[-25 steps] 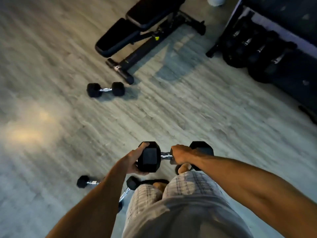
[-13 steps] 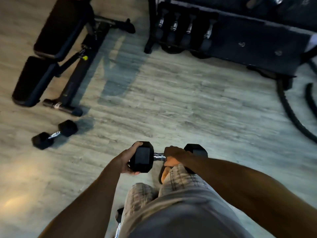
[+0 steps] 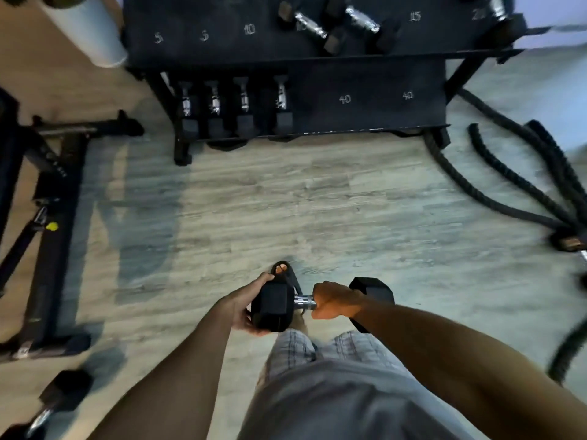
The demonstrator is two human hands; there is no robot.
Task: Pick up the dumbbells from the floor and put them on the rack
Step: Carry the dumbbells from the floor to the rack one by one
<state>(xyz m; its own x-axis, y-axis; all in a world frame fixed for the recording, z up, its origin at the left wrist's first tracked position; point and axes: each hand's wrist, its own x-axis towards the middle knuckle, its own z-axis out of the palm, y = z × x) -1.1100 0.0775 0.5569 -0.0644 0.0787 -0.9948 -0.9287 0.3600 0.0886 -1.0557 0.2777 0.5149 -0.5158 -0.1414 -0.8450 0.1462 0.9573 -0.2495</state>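
Note:
I carry a black hex dumbbell (image 3: 274, 304) level in front of my legs. My right hand (image 3: 333, 300) is closed around its chrome handle. My left hand (image 3: 246, 304) cups the outer face of its left head. The black rack (image 3: 365, 103) stands straight ahead across the floor, with chalked weight numbers on its shelves. Several dumbbells stand on the left of its lower shelf (image 3: 241, 104) and two lie on the top shelf (image 3: 333, 23). Another dumbbell (image 3: 55, 400) lies on the floor at the bottom left.
A black weight bench (image 3: 50, 217) stands at the left. Thick black battle ropes (image 3: 514, 182) trail over the floor at the right. A white cylinder (image 3: 92, 30) stands left of the rack. Wooden floor (image 3: 286, 211) lies between me and the rack.
My view has swung from the bench and floor dumbbells round to face the rack, which now looks closer. The dumbbell stays in the same two-handed hold.

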